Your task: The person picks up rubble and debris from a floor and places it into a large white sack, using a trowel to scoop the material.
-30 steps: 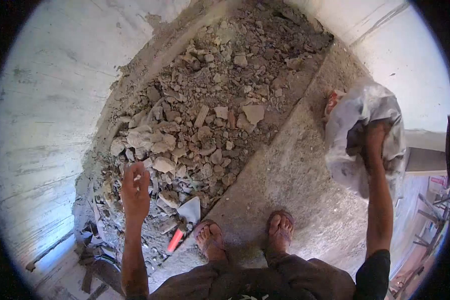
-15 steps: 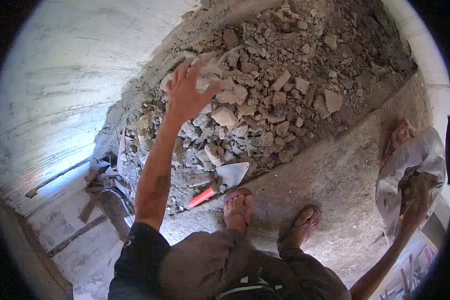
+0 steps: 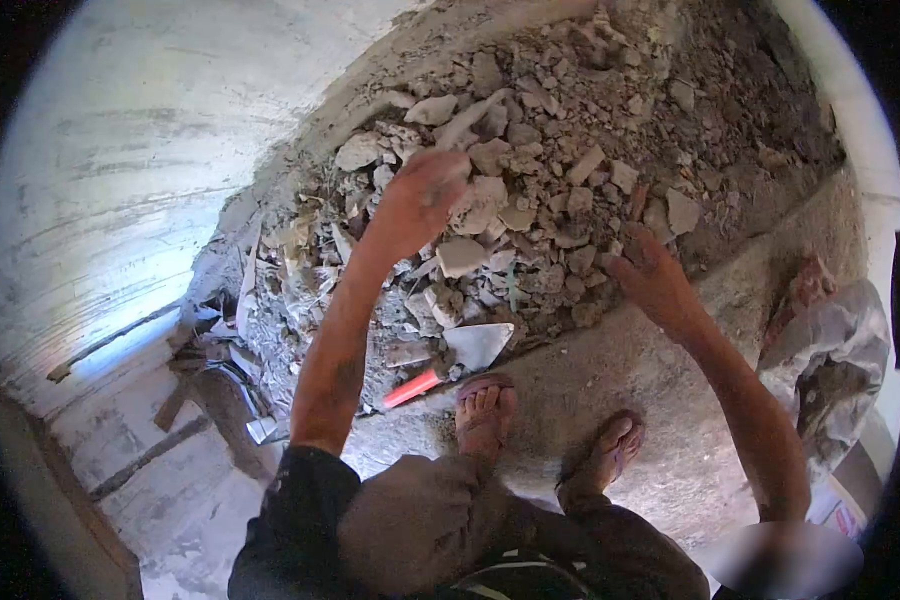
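My left hand (image 3: pixel 422 197) is low over the rubble pile (image 3: pixel 540 150), its back up, beside a pale stone chunk (image 3: pixel 482 203). Its fingers bend down and blur, so I cannot see whether they hold anything. At the pile's near edge my right hand (image 3: pixel 658 285) reaches into the stones with thumb and fingers apart and nothing visible in them. Between my hands lie broken pieces, among them a flat-faced pale lump (image 3: pixel 461 257). A trowel (image 3: pixel 478 346) with a red handle rests at the pile's front, by my left foot.
A crumpled plastic sack (image 3: pixel 838 345) stands open at the right, with a reddish bundle (image 3: pixel 802 296) behind it. My sandalled feet (image 3: pixel 485 418) are on the concrete floor (image 3: pixel 610 350). A whitewashed wall (image 3: pixel 160 160) borders the left; scraps (image 3: pixel 225 365) lie at its foot.
My right hand has left the sack and moved left to the rubble. My left hand has come down and slightly right, its spread fingers now bent downward.
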